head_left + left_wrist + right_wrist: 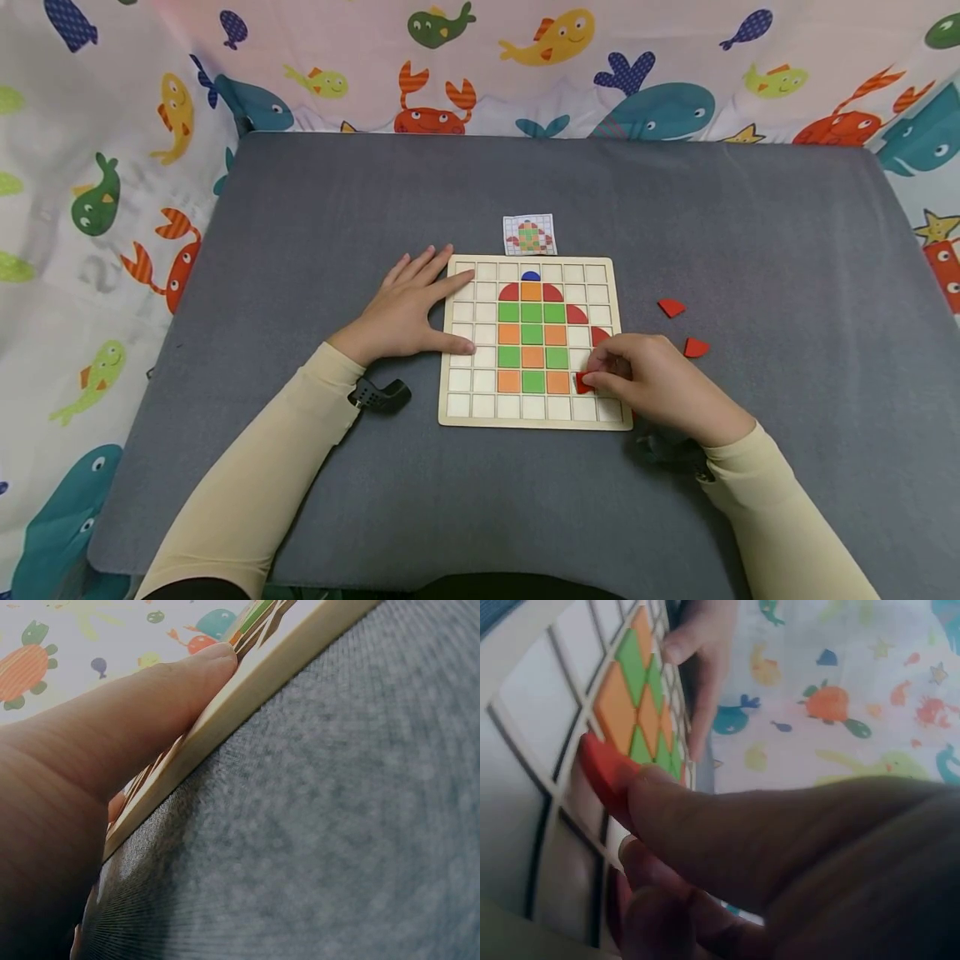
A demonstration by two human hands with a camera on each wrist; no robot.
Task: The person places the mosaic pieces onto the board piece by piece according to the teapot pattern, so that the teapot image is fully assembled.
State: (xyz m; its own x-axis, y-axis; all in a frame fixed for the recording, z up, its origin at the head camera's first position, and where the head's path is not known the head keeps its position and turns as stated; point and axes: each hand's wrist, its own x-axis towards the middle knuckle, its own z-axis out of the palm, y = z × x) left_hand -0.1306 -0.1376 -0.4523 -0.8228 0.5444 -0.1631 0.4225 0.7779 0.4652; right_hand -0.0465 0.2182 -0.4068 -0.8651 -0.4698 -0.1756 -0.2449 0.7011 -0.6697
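Note:
A wooden grid board (517, 422) lies on the table, with orange, green, red and blue pieces set in its cells. My left hand (401, 312) rests at the board's left side, fingers spread and thumb (172, 690) over the rim. Between thumb and finger, my right hand (663, 383) pinches a red quarter-round tile (607, 776) at a cell right of the bottom orange square (558, 382). In the right wrist view the tile sits tilted against the grid; its far end is hidden by the thumb. The right hand covers the board's lower right part.
A small pattern card (529, 235) lies just behind the board. To the right are two loose red tiles, one farther back (672, 308) and one nearer (696, 347). The grey table (337, 200) meets a fish-print cloth (480, 75) at the back and left.

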